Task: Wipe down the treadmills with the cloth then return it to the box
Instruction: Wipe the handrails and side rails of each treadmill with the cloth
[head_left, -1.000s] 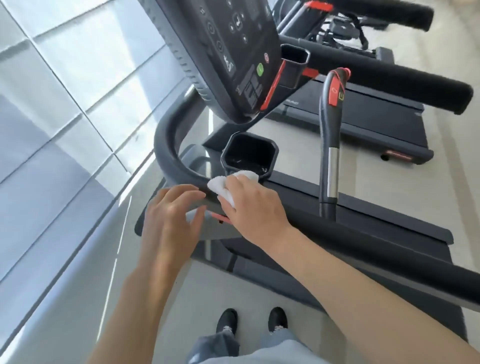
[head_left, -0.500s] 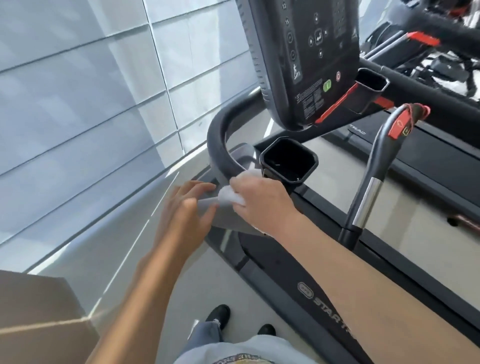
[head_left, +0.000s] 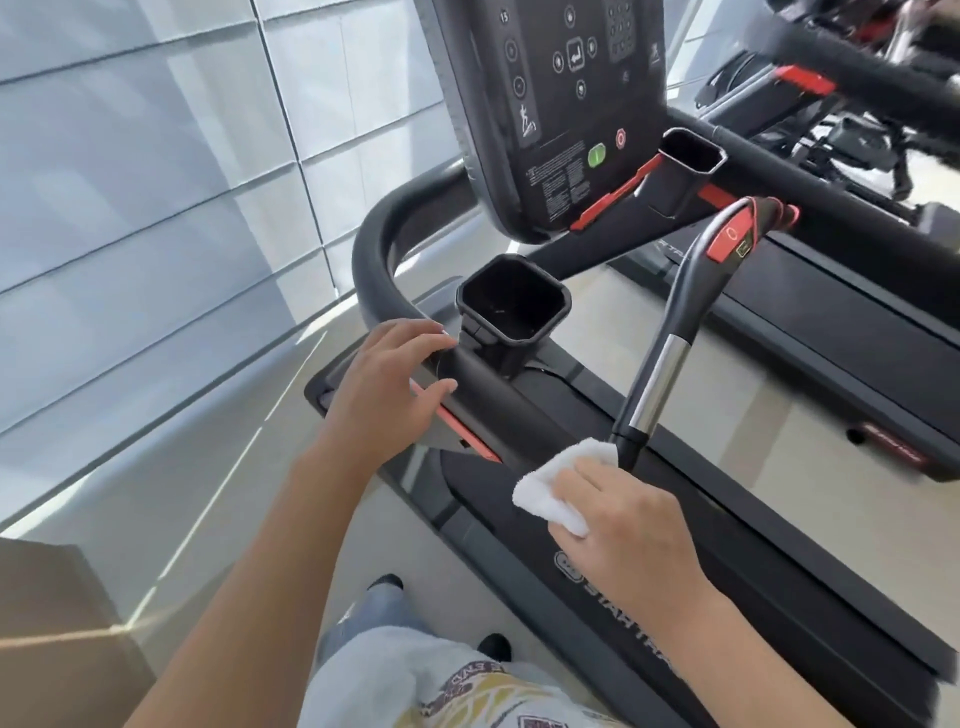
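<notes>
Now the right hand, fingers curled over a bunched white cloth, presses it onto the black padded side rail of the near treadmill, just beside the foot of the upright black-and-chrome lever handle. Half a second earlier the cloth lay further forward, at the bend of the rail below the square black cup holder; it has since travelled back along the rail towards the person. The left hand has let go of the cloth's edge and rests with straight, spread fingers on the outer side of the rail near the cup holder, gripping nothing. The dark control console stands above, and a second treadmill lies beyond, by the look of it untouched. A brown cardboard box occupies the lower left corner of the view. Judged from this, wiping of the first machine's rail is under way; the second treadmill and the return to the box remain.
</notes>
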